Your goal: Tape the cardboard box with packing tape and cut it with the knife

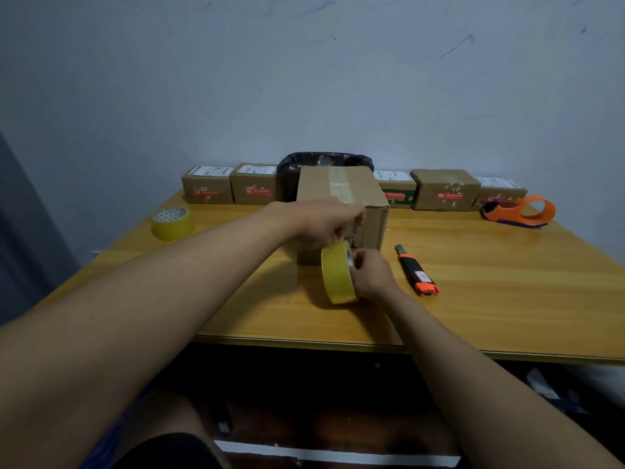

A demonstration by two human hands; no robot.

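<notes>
A brown cardboard box (341,187) stands in the middle of the wooden table, with a strip of tape running over its top. Just in front of it a yellow roll of packing tape (338,275) is held upright on its edge. My right hand (372,274) grips the roll from its right side. My left hand (321,223) reaches over the roll, fingers pinched at the top of the roll against the box's front face. The orange and black knife (417,270) lies on the table to the right of the roll, untouched.
A second yellow tape roll (173,223) sits at the left of the table (507,299). An orange tape dispenser (521,211) lies at the far right. Several small labelled boxes (446,189) line the back edge, beside a black-lined bin (324,162).
</notes>
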